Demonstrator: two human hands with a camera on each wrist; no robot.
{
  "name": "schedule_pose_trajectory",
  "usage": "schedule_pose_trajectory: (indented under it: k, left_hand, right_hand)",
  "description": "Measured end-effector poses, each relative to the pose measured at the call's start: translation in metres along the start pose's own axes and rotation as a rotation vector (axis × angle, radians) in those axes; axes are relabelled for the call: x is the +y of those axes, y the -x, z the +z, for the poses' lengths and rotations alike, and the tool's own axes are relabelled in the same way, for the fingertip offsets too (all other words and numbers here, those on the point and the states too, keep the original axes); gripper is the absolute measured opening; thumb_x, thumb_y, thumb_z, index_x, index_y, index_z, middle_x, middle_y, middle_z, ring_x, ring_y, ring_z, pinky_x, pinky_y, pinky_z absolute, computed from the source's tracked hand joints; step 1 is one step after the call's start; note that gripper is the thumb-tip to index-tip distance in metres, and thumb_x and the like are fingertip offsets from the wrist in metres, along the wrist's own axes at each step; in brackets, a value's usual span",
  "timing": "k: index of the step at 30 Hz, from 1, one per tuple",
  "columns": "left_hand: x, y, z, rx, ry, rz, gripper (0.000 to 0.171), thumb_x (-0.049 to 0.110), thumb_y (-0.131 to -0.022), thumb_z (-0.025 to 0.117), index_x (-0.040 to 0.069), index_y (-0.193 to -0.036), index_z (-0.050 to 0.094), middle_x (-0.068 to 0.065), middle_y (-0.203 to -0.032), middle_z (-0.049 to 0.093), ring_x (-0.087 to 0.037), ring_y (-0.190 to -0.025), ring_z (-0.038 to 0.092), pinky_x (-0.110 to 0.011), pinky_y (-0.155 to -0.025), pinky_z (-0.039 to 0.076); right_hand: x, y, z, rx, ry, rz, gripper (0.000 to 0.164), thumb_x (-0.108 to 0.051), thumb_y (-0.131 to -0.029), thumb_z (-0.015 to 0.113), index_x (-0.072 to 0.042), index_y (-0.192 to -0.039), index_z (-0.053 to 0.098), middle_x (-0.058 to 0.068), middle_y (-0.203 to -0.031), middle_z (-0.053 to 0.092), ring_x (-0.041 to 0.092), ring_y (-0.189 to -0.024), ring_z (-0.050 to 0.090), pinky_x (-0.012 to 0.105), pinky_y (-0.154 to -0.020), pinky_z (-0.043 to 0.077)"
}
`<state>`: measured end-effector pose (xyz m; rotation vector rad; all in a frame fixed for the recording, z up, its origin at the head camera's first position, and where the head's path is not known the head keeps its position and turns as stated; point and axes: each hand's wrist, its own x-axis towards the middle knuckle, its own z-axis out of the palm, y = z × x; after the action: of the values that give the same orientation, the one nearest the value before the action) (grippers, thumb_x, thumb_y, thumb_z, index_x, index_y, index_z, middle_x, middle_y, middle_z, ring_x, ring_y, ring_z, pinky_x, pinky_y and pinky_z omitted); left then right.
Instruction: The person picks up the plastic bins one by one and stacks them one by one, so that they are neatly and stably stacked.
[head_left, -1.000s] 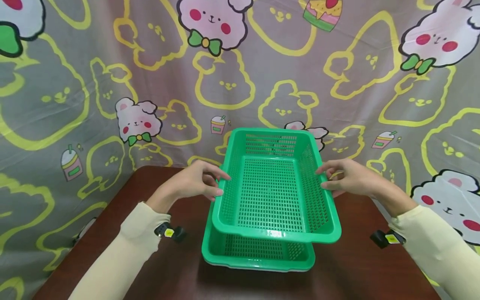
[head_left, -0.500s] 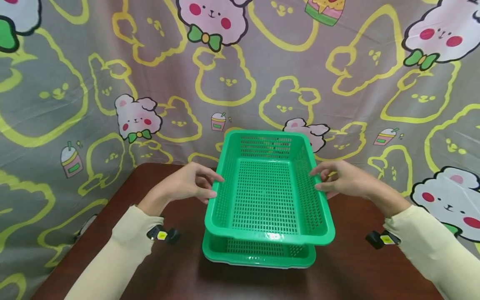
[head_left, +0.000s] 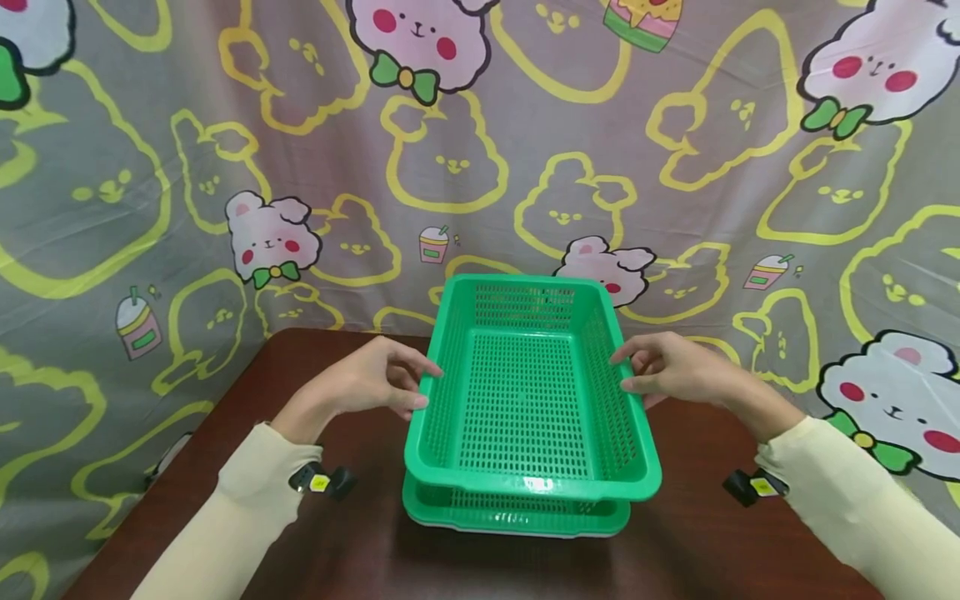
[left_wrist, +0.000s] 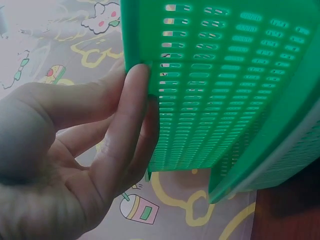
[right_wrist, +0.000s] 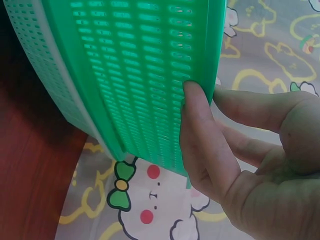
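A green perforated plastic basket point(head_left: 534, 485) is held level by its two long sides, with nothing in it. My left hand point(head_left: 371, 379) pinches its left rim, thumb on the outer side and fingers on the rim and wall. On the opposite side my right hand point(head_left: 675, 371) pinches the right rim in the same way. Directly below is a second green basket point(head_left: 517, 522), mostly hidden by the upper one. Both wrist views show a gap between the upper basket's wall point(left_wrist: 200, 95) and the lower basket's rim point(right_wrist: 62, 60). A pale rim shows just under the lower green one.
The baskets are over a dark red-brown table point(head_left: 352, 542). Behind it hangs a grey curtain point(head_left: 480, 142) printed with cartoon rabbits and yellow outlines. A small black camera is worn on each wrist, beside the cream sleeves point(head_left: 247, 492).
Both hands have brought the upper basket down and a little left, closer over the lower basket. Less of the lower basket shows now. The grip on both rims is unchanged.
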<state>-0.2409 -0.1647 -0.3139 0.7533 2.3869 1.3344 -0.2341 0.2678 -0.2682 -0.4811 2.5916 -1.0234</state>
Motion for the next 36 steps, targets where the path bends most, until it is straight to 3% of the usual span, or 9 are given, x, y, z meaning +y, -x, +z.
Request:
schedule_pose_trajectory:
  k: [36]
  left_hand:
    - [-0.024, 0.004, 0.022, 0.027, 0.03, -0.114, 0.042, 0.007, -0.087, 0.082, 0.0, -0.127, 0.07, -0.014, -0.092, 0.074, -0.021, -0.073, 0.072, -0.039, -0.074, 0.066]
  right_hand:
    - [0.028, -0.014, 0.03, -0.064, -0.036, -0.004, 0.039, -0.007, -0.097, 0.07, 0.008, -0.131, 0.058, 0.004, -0.083, 0.043, 0.021, -0.078, 0.071, 0.04, -0.075, 0.066]
